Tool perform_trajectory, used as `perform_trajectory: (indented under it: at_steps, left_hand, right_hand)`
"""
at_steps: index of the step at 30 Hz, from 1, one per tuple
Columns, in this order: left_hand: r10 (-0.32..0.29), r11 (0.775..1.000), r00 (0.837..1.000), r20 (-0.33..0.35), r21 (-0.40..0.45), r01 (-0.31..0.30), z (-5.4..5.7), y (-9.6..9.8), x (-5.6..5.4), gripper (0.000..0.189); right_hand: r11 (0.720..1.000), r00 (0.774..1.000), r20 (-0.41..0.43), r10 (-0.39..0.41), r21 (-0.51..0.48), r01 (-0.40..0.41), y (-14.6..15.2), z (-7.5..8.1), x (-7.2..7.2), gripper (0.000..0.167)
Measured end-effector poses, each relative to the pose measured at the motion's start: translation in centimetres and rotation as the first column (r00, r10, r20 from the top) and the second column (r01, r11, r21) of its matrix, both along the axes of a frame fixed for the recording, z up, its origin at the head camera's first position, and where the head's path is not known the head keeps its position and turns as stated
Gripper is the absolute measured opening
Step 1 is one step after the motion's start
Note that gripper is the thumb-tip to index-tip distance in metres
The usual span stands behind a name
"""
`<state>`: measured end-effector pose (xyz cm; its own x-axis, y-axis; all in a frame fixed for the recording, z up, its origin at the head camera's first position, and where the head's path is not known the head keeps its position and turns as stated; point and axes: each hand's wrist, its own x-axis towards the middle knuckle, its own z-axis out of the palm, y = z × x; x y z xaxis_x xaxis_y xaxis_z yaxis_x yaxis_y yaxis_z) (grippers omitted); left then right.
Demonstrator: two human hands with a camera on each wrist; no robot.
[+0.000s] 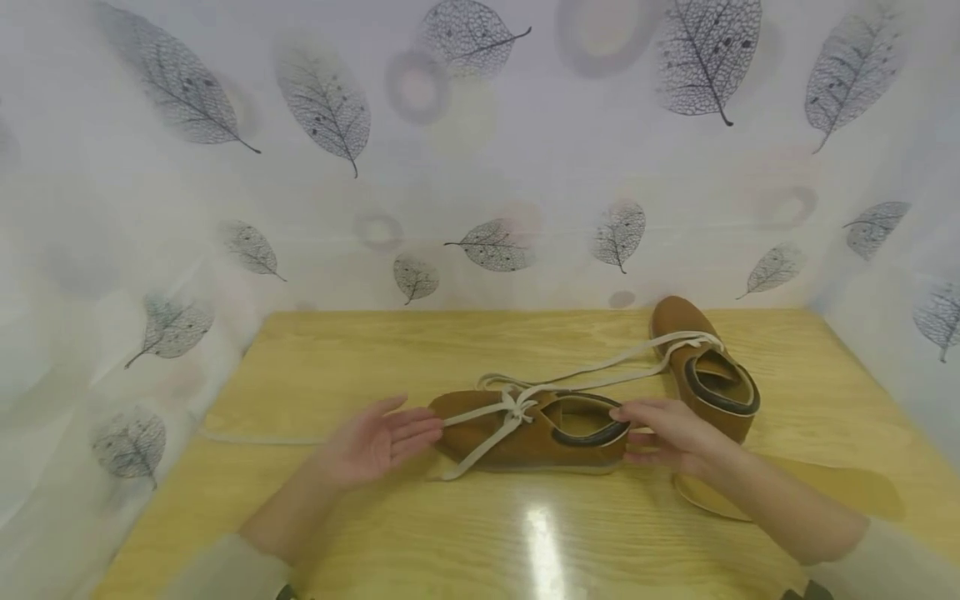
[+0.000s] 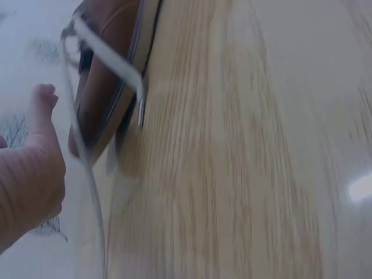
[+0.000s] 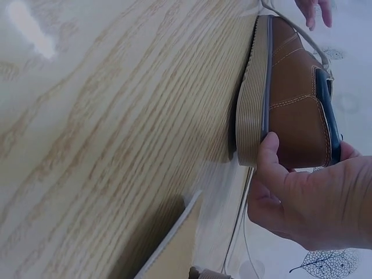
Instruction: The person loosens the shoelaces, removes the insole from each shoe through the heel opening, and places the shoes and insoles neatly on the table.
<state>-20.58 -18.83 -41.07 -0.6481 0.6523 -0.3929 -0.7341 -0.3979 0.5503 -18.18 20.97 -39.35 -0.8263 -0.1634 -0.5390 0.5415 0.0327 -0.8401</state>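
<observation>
A brown leather shoe lies sideways across the table, toe to the left, with pale laces tied in a knot over its tongue. At the heel, my right hand grips the back of the shoe. The right wrist view shows that hand's thumb against the heel's side and a fingertip at the dark collar. Beside the toe, my left hand has its fingers extended, palm up. In the left wrist view a loose lace hangs past the toe, near the left thumb.
Behind on the right stands a second brown shoe, its long laces trailing toward the first. A tan insole lies under the right forearm. One lace stretches left over the wooden table. Leaf-printed sheeting surrounds the table.
</observation>
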Motion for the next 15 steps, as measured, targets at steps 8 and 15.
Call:
perform_trajectory:
  at_steps: [8, 15]
  left_hand:
    - [-0.058, 0.987, 0.994, -0.096, -0.158, 0.042, 0.2, 5.1, 0.1, 0.058]
    - [-0.105, 0.932, 0.956, -0.272, -0.363, -0.001, 0.4, 6.7, -0.1, 0.047]
  right_hand:
    - [1.0, 1.0, -0.001, 0.004, -0.004, -0.004, 0.0, -0.1, 0.0, 0.025]
    - [1.0, 1.0, 0.007, -0.026, -0.014, 0.026, -0.1, -0.1, -0.1, 0.018]
